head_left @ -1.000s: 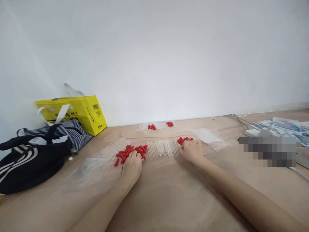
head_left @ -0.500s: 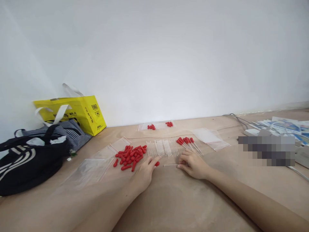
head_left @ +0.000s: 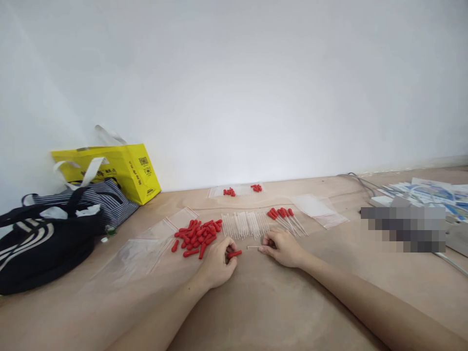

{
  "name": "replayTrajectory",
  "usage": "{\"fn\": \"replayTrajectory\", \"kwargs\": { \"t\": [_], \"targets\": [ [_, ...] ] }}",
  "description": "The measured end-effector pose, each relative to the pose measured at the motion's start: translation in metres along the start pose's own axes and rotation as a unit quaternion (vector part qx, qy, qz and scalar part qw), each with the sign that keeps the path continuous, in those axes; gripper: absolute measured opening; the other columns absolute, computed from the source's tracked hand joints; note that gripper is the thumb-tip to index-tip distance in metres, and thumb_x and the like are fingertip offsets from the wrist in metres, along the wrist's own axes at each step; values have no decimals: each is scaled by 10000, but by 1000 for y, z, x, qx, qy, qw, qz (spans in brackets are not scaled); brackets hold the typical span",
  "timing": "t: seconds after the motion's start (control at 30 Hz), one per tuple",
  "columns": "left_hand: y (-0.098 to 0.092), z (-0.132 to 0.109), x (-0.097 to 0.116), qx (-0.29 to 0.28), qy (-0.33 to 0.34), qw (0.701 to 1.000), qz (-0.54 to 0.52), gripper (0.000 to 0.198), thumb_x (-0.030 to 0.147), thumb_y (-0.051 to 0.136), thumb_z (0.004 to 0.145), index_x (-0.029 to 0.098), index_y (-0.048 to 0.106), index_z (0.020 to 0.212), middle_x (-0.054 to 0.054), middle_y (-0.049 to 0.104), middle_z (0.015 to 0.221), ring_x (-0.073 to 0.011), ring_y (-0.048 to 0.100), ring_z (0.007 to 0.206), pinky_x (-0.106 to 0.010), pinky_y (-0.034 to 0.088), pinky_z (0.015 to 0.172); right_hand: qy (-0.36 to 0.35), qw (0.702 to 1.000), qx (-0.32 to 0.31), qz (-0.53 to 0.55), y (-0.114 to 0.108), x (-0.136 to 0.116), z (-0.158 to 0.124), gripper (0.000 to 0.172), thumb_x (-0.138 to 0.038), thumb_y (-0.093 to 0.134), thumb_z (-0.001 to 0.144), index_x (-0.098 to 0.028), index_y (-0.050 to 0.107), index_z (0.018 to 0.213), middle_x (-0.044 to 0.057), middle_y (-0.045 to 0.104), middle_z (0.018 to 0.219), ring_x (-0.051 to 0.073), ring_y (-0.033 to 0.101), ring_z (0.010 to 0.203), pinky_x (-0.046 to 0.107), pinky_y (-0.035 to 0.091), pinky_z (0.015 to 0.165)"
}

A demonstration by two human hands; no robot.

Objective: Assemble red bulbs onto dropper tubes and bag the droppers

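Observation:
My left hand (head_left: pixel 219 263) is closed on a red rubber dropper bulb (head_left: pixel 235 254), its narrow end pointing right. Facing it, my right hand (head_left: pixel 282 247) pinches a thin clear dropper tube (head_left: pixel 253 247) whose free end points left at the bulb. A small gap separates tube and bulb. Just beyond my hands lies a row of clear tubes (head_left: pixel 244 225). A heap of loose red bulbs (head_left: pixel 197 235) is left of the row. To its right, several droppers with red bulbs fitted (head_left: pixel 290 219) lie side by side.
Clear zip bags (head_left: pixel 135 258) lie at the left, and another bag (head_left: pixel 320 209) at the right. A bag with red-bulbed droppers (head_left: pixel 241 190) rests near the wall. A yellow bag (head_left: pixel 135 175) and black bag (head_left: pixel 47 248) stand left; papers (head_left: pixel 431 192) and cables lie right.
My left hand has turned and now holds the bulb lengthwise, pointing right. My right hand has moved left and slightly up, its fingers nearer the tube's free end.

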State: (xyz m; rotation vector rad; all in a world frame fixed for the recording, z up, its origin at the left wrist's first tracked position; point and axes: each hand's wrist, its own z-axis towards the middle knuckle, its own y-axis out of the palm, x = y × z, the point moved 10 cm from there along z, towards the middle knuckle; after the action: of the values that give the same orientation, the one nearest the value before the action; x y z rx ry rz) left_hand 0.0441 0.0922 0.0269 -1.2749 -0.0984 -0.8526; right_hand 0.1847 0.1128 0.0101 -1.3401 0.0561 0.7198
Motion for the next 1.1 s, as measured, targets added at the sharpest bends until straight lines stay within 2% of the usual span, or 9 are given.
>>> {"fn": "replayTrajectory", "kwargs": {
  "t": [0.13, 0.23, 0.4, 0.53, 0.83, 1.1],
  "targets": [
    [1, 0, 1, -13, 7, 1000, 9, 167, 161, 522, 693, 194, 577, 847, -27, 587, 847, -163, 558, 779, -264, 435, 682, 10, 999, 19, -37, 0, 0, -4, 140, -319, 522, 774, -190, 538, 718, 15, 581, 784, 172, 505, 814, 290, 297, 696],
    [2, 2, -1, -21, -2, 1000, 15, 121, 208, 496, 750, 192, 609, 789, -31, 580, 817, -162, 555, 758, -268, 432, 674, 0, 999, 42, -17, -3, -2, -7, 131, -297, 490, 799, -186, 521, 736, 13, 588, 780, 167, 510, 796, 299, 284, 709],
    [-2, 3, -4, 12, -8, 1000, 22, 86, 186, 443, 789, 187, 528, 802, -15, 583, 791, -174, 544, 773, -295, 415, 696, -21, 996, 66, 48, -5, -5, -9, 126, -232, 414, 835, -181, 525, 806, 8, 610, 764, 132, 532, 710, 290, 275, 698],
    [0, 2, -3, 14, -9, 999, 34, 74, 217, 423, 816, 205, 481, 860, -5, 590, 849, -183, 543, 806, -308, 408, 702, -64, 994, 83, 29, -7, -20, -14, 190, -208, 376, 858, -210, 550, 934, 21, 625, 850, 134, 543, 755, 289, 263, 700],
    [3, 2, 5, 4, 6, 1000, -30, 132, 203, 418, 822, 206, 479, 939, -7, 609, 929, -167, 562, 889, -292, 412, 763, -92, 992, 87, 10, -7, -41, -20, 229, -194, 352, 872, -218, 574, 919, 20, 627, 840, 124, 531, 747, 278, 249, 684],
    [2, 2, 6, 8, -22, 999, -33, 184, 274, 415, 821, 197, 582, 810, 9, 628, 741, -157, 565, 706, -259, 417, 640, -127, 989, 78, 16, -2, -47, -22, 253, -183, 354, 864, -214, 602, 901, 19, 608, 764, 122, 510, 699, 274, 246, 664]
  ]
}}
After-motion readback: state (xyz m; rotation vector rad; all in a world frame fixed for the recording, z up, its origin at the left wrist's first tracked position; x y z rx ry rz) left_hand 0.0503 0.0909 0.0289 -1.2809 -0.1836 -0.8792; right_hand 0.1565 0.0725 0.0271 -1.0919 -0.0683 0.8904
